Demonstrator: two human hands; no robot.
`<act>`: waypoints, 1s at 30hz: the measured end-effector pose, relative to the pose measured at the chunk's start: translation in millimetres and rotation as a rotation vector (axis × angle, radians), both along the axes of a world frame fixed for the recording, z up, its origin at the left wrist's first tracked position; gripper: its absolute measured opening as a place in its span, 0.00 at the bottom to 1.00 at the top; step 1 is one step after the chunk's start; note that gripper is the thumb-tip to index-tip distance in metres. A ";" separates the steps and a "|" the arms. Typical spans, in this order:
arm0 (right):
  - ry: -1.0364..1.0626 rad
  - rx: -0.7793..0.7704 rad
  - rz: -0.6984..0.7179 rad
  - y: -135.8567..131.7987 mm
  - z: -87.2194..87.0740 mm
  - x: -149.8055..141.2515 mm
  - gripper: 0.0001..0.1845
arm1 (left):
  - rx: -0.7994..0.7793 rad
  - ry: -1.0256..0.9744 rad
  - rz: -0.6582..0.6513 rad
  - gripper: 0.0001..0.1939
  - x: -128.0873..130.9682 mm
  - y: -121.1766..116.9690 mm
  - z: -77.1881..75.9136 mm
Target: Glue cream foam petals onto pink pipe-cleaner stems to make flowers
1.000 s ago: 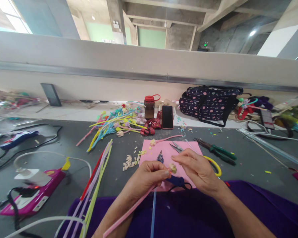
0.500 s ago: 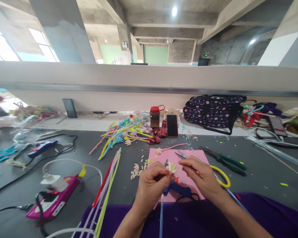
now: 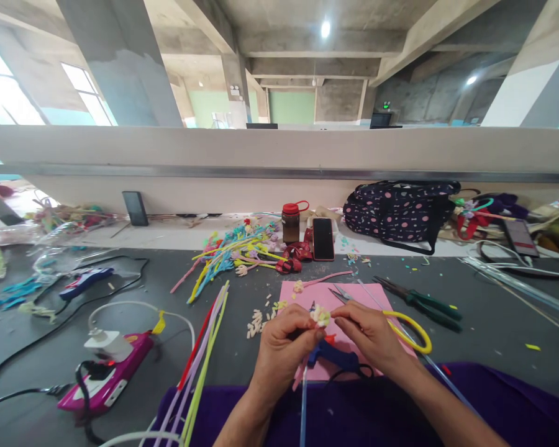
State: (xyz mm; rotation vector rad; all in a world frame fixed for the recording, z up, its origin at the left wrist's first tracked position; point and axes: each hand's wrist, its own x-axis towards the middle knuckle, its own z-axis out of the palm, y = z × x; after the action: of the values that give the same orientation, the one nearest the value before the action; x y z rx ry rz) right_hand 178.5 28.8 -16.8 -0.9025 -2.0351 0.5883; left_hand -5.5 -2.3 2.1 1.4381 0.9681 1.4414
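Note:
My left hand [image 3: 286, 344] pinches a small cream and yellow-green fuzzy flower [image 3: 320, 315] between thumb and fingertips; a pink fuzzy stem [image 3: 298, 376] shows below the hand. Right beside the flower, the fingertips of my right hand [image 3: 370, 338] are pressed together, and what they hold, if anything, is too small to make out. Under my hands a blue glue gun [image 3: 338, 356] with a clear glue stick [image 3: 303, 403] lies on a pink sheet [image 3: 302, 290]. Yellow-handled scissors [image 3: 422, 340] rest there too, partly hidden by my right hand.
Short cream pieces [image 3: 257, 323] are scattered left of the sheet. Green-handled pliers [image 3: 431, 310] lie to the right. Colored fuzzy stems [image 3: 205, 347], a pink power strip [image 3: 116, 379] and another glue gun [image 3: 86, 282] are leftward. A bottle [image 3: 290, 225], phone [image 3: 323, 239] and bag [image 3: 398, 214] stand behind.
My right hand has moved left, bringing its fingertips up close to the flower. My left hand stays nearly in place, with the pink stem now showing more below it. The view has tilted slightly.

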 end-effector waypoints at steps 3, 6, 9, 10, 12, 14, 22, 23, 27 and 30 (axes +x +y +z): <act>0.044 -0.017 -0.010 -0.4 1.6 -1.0 0.08 | 0.028 0.017 0.007 0.04 -1.5 0.6 -0.5; 0.131 -0.125 -0.010 -3.3 7.0 0.2 0.08 | 0.089 0.128 0.030 0.04 -3.1 0.4 0.3; 0.246 -0.269 0.034 -7.7 12.6 4.0 0.10 | 0.186 0.301 0.077 0.04 -3.6 -1.7 2.6; 0.282 -0.297 0.070 -9.3 14.0 5.5 0.12 | 0.223 0.364 0.098 0.03 -3.4 -2.6 3.3; 0.324 -0.319 0.159 -12.7 16.4 7.5 0.18 | 0.295 0.480 0.135 0.03 -2.7 -4.1 3.8; 0.327 -0.308 0.226 -16.5 18.7 8.0 0.21 | 0.363 0.556 0.150 0.04 -1.8 -4.3 3.1; 0.254 -0.247 0.205 -20.9 25.0 5.8 0.21 | 0.584 0.558 0.168 0.07 1.4 1.5 -0.5; 0.257 -0.245 0.189 -20.2 25.0 5.9 0.20 | 0.580 0.565 0.175 0.06 1.3 1.6 -0.6; 0.239 -0.247 0.129 -18.2 23.9 5.2 0.11 | 0.553 0.560 0.195 0.05 -0.1 0.7 -0.5; 0.222 -0.281 0.129 -17.1 22.3 3.6 0.08 | 0.535 0.518 0.221 0.05 -1.0 -0.9 1.1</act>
State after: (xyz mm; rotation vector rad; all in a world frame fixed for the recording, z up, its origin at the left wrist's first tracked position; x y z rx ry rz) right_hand 182.2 11.7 5.4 -0.8281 -1.8466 1.0195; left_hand -6.5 -3.2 3.2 2.2320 1.1279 1.5980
